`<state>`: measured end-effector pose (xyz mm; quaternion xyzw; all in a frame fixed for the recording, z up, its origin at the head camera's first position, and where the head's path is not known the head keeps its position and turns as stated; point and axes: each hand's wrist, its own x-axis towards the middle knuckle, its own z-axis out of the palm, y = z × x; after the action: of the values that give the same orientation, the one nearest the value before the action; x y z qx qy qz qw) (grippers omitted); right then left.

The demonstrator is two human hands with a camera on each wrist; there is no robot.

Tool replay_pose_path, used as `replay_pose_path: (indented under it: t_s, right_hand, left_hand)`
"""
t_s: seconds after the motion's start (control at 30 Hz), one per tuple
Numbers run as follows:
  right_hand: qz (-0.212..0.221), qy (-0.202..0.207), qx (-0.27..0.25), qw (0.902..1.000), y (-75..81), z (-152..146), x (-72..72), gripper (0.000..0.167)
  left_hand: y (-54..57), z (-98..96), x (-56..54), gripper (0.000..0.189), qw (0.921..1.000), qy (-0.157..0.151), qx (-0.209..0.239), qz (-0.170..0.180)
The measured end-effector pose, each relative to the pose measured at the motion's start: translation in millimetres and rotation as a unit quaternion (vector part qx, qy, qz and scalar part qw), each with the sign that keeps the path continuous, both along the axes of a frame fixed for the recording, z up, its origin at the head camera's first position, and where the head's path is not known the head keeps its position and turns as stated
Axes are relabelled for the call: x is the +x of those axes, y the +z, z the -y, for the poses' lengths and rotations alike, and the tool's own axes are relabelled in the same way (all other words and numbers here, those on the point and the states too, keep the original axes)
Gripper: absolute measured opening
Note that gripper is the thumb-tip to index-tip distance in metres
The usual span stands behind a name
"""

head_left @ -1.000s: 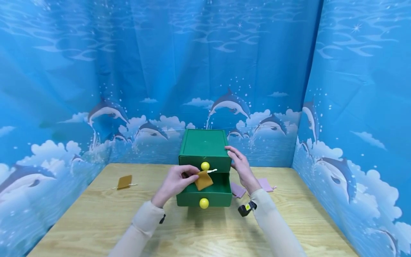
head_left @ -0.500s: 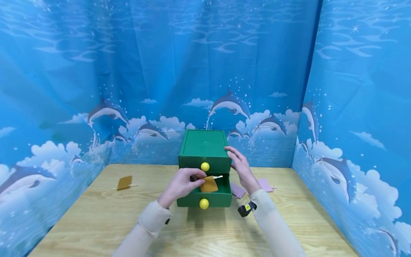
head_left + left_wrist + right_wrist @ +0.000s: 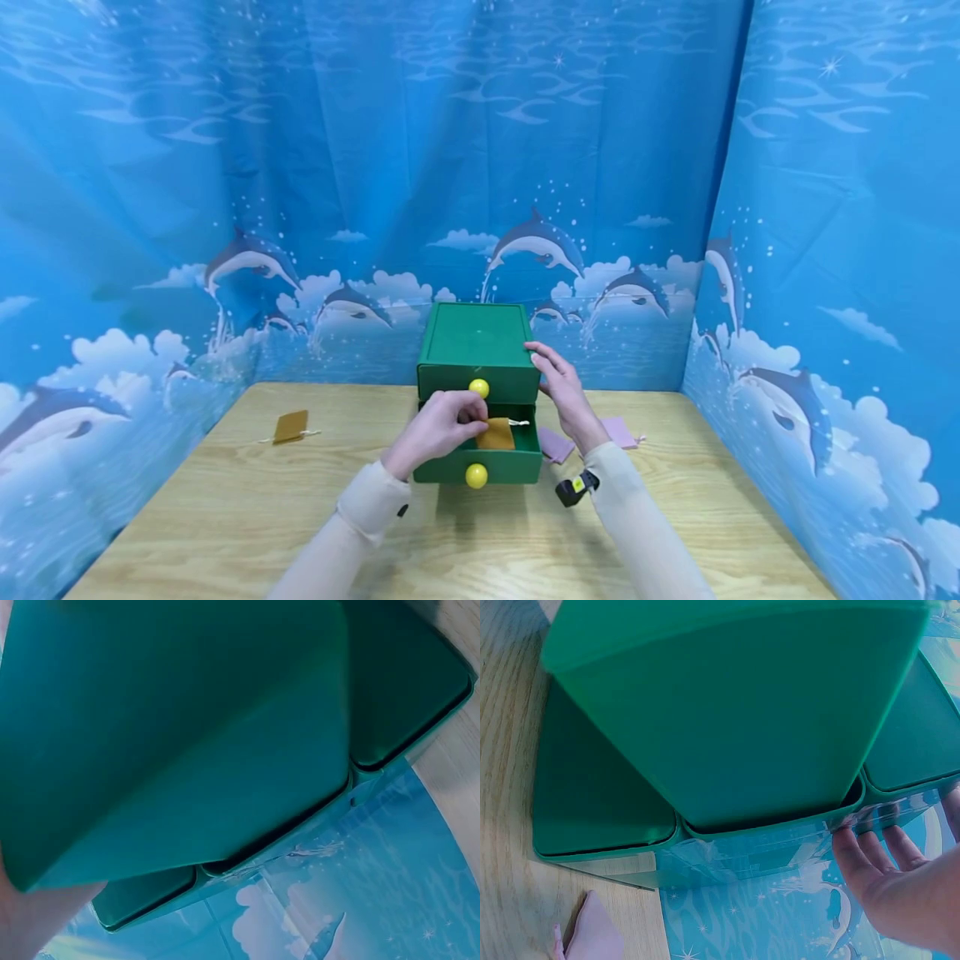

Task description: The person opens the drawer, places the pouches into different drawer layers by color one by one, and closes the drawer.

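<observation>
My left hand [image 3: 447, 423] pinches a mustard drawstring pouch [image 3: 497, 434] by its left side. The pouch sits inside the pulled-out drawer [image 3: 442, 469], its white cord pointing right. That drawer belongs to a green cabinet [image 3: 477, 333] and has a yellow knob [image 3: 476, 476]. In the left wrist view its side wall [image 3: 187, 750] blocks sight of the pouch; only a bit of my left hand [image 3: 34, 922] shows at the lower left. My right hand [image 3: 566, 396] rests against the cabinet's right side near the top, its fingers [image 3: 859, 859] extended onto the wall in the right wrist view.
Another mustard pouch [image 3: 291, 426] lies on the wooden table [image 3: 225, 508] at the left. Two pink pouches [image 3: 556, 445] lie right of the cabinet, partly behind my right forearm. A blue dolphin-print curtain [image 3: 375, 167] hangs behind and along the sides.
My left hand has moved right and slightly toward me, carrying the mustard pouch from above the pulled-out drawer down into it. The right hand and cabinet stay put.
</observation>
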<state>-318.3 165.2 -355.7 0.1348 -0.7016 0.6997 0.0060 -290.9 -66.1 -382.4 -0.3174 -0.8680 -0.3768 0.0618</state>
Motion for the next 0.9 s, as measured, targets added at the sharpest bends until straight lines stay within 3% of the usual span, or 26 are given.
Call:
replay_pose_path:
  t_s: [0.5,0.9]
  right_hand:
    - [0.003,-0.001,0.001,1.0,0.1,0.3,0.2,0.044]
    - [0.003,-0.002,0.006,1.0,0.4,-0.2,0.3,0.044]
  left_hand:
    - [-2.3,-6.3,-7.1,0.006,0.9994,-0.015,-0.029,-0.008]
    - [-2.9,-7.7,-6.3,0.005,0.9993,-0.005,-0.036,-0.007]
